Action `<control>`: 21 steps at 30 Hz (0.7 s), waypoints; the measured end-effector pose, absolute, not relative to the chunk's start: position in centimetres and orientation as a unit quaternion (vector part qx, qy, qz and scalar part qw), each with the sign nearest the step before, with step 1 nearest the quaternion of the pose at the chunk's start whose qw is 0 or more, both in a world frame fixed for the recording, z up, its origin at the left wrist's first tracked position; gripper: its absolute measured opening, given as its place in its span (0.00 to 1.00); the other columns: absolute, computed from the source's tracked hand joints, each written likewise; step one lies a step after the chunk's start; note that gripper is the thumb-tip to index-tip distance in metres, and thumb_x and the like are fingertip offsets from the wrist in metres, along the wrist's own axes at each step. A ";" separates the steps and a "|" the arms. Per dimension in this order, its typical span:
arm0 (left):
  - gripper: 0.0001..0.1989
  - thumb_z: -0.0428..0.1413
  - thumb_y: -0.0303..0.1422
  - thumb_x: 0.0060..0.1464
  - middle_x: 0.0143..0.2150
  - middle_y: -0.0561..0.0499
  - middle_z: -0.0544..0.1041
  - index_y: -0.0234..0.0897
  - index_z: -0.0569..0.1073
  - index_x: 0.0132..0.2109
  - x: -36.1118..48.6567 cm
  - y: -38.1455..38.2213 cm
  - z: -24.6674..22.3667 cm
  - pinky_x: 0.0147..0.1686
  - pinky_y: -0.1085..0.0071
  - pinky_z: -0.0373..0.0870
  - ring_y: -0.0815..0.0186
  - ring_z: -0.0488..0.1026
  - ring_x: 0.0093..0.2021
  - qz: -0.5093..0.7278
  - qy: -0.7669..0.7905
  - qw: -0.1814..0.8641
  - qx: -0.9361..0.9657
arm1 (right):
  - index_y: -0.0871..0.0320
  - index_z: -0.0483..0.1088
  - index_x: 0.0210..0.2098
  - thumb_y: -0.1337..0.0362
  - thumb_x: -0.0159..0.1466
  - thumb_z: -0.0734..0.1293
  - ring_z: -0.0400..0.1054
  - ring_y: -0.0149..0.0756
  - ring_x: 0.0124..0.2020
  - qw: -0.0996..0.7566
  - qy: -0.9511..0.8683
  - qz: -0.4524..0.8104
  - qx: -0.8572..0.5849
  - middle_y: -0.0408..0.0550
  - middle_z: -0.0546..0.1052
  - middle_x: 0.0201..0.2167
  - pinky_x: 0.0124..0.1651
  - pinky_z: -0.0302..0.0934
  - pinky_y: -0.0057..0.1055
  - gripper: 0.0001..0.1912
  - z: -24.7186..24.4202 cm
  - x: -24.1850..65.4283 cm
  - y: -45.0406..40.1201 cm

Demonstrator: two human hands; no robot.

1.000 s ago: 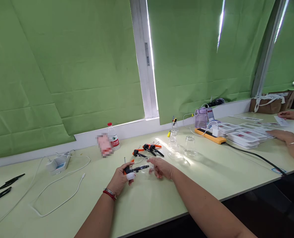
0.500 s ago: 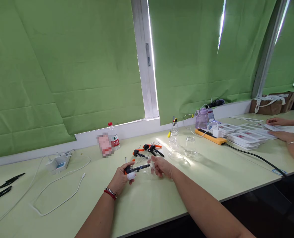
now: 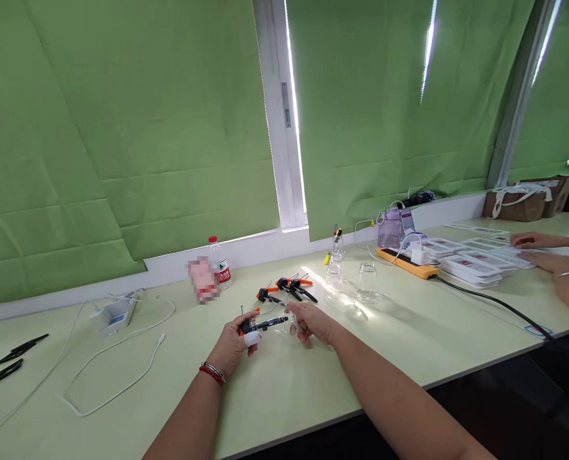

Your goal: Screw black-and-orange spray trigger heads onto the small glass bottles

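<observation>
My left hand [image 3: 235, 340], with a white wrap on its thumb, is closed around a black-and-orange tool [image 3: 265, 324] with a thin metal rod. The tool lies sideways along a clear glass jar [image 3: 282, 330]; whether it is inside or against the jar I cannot tell. At the jar's right end, the fingers of my right hand [image 3: 311, 321] are curled on the glass. Just beyond my hands lie similar black-and-orange tools [image 3: 291, 289]. To the right stand clear glass jars [image 3: 368, 281], one of them farther back with yellow-and-black tools [image 3: 338, 237] in it.
A water bottle [image 3: 221, 265] stands near the wall. White cable [image 3: 116, 348] and a power strip [image 3: 119, 316] lie left, with black pieces [image 3: 20, 350]. At right are an orange power strip [image 3: 406, 263], stacked cards [image 3: 469, 271] and another person's hands [image 3: 546, 255].
My hands keep their hold on the tool and the jar, with only a very slight shift. At the right, the other person's hand has moved slightly left over the cards.
</observation>
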State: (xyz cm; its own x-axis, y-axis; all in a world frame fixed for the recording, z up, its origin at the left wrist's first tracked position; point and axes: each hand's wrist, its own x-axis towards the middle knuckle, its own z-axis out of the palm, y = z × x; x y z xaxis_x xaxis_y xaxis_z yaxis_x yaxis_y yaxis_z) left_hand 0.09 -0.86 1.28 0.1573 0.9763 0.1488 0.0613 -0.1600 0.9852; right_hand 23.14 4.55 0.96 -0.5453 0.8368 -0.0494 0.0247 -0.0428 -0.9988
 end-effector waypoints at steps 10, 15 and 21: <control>0.29 0.64 0.32 0.41 0.22 0.58 0.68 0.31 0.68 0.52 -0.1 -0.7 1.2 0.17 0.76 0.62 0.73 0.65 0.19 0.487 0.453 0.473 0.578 | 0.43 0.53 0.61 0.51 0.56 0.70 0.74 0.31 0.29 0.354 -0.614 0.650 -0.274 0.51 0.67 0.51 0.23 0.66 0.25 0.37 1.1 23.6 4.0; 0.29 0.63 0.32 0.41 0.21 0.58 0.68 0.30 0.68 0.52 -0.1 -0.6 1.1 0.16 0.76 0.62 0.73 0.64 0.18 0.486 0.452 0.478 0.576 | 0.46 0.57 0.58 0.52 0.56 0.69 0.73 0.32 0.25 0.343 -0.612 0.660 -0.269 0.47 0.69 0.41 0.20 0.64 0.25 0.33 0.7 23.7 4.5; 0.29 0.64 0.30 0.39 0.25 0.58 0.68 0.32 0.69 0.52 0.1 -0.6 1.0 0.17 0.75 0.63 0.73 0.66 0.19 0.479 0.448 0.488 0.576 | 0.58 0.62 0.50 0.39 0.60 0.58 0.65 0.28 0.14 0.317 -0.597 0.649 -0.349 0.45 0.73 0.25 0.13 0.56 0.22 0.32 0.3 22.9 4.9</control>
